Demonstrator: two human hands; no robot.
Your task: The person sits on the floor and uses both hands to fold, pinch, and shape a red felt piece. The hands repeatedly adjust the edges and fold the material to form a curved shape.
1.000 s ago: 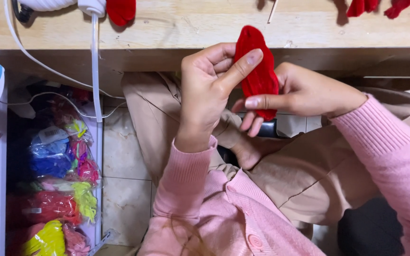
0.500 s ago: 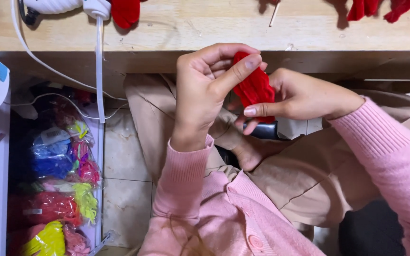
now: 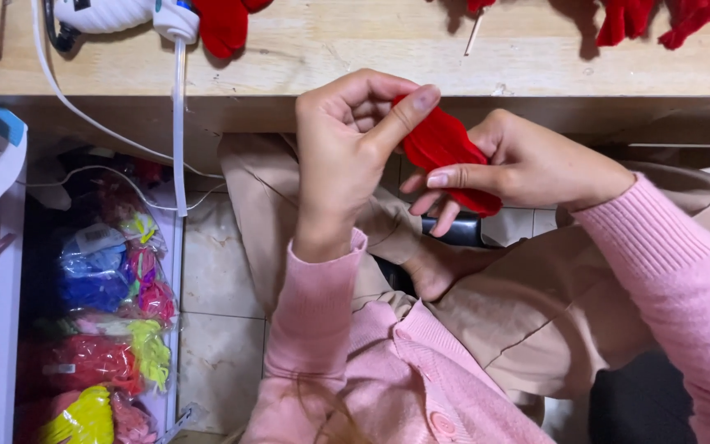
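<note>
— What has shifted since a second ago?

— In the head view, the red felt piece stood tall above both hands back then; now it sits lower and is bunched between them, with less of it showing. The hands have stayed just under the edge of the wooden tabletop, above the lap.

— How does the left hand sit against it?

— It is curled, with the thumb stretched across and pressing the top left corner of the felt; the other fingers are folded in behind that edge.

— And the right hand?

— It is closed around the right side of the felt, its forefinger laid flat across the front of the lower half and the rest wrapped behind. So the felt lies between the two hands, gripped by both.

— Anything nearby?

— A white glue gun lies on the tabletop at the upper left, with its cord hanging down. More red felt pieces rest along the far edge. Bags of coloured yarn fill a bin on the floor to the left.
</note>
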